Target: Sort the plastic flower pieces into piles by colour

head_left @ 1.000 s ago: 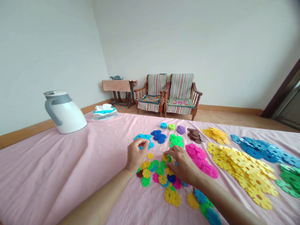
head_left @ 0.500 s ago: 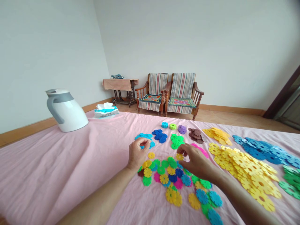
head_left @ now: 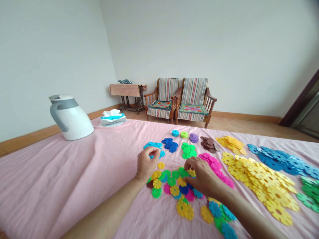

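Note:
My left hand [head_left: 146,163] rests at the left edge of a mixed pile of coloured snowflake discs [head_left: 178,192], its fingers curled in a pinch just below the light blue disc group [head_left: 152,146]; what it holds is hidden. My right hand [head_left: 201,176] lies over the top of the mixed pile, fingertips pinched on a yellow disc [head_left: 191,172] beside a green one. Sorted groups lie beyond: dark blue [head_left: 169,144], green [head_left: 188,150], pink [head_left: 214,164], brown [head_left: 208,143].
A pink cloth [head_left: 74,179] covers the surface. A white kettle [head_left: 71,117] and a tissue pack [head_left: 112,118] stand far left. Large yellow [head_left: 261,181], blue [head_left: 281,158] and green [head_left: 309,192] disc heaps lie to the right. Two wooden armchairs [head_left: 180,99] stand against the back wall.
My right hand went up and right off the pile towards the pink group, then came back left and down onto the pile's top. My left hand stayed put.

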{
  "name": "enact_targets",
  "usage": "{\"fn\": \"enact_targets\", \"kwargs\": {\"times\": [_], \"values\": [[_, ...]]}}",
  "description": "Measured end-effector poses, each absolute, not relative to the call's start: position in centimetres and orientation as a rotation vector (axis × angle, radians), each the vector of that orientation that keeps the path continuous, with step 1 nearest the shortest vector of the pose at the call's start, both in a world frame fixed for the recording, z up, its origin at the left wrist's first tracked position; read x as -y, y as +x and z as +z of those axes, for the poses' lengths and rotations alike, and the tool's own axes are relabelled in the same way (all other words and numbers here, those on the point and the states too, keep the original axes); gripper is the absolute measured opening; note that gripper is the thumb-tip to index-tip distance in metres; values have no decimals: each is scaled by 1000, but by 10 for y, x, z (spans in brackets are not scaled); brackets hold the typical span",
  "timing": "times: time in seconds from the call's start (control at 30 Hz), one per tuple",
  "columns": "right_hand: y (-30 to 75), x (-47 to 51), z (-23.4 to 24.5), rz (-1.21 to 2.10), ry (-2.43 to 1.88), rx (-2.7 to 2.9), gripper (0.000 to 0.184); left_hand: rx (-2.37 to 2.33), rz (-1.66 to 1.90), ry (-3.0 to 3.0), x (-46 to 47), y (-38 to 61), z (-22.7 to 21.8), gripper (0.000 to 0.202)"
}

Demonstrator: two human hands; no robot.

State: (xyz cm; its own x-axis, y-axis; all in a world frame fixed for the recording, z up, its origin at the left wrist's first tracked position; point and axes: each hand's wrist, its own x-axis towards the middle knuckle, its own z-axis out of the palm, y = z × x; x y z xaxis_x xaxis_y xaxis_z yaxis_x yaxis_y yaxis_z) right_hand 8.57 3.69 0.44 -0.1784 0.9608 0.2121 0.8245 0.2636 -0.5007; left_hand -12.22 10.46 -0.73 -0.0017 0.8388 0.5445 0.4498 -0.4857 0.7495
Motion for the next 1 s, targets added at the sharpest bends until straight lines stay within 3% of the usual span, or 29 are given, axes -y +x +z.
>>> {"fn": "enact_targets", "kwargs": {"times": [0.13, 0.6, 1.0], "values": [[91, -44, 12, 460, -1580, 2007, 6, -1345, 1490, 1918, -105, -122, -8, 18], [134, -119, -8, 256, -1779, 1621, 5, -1328, 1490, 1922, -106, -123, -8, 18], [128, -64, -10, 347, -1705, 1816, 13, -1334, 1486, 1926, -107, -123, -11, 18]]}}
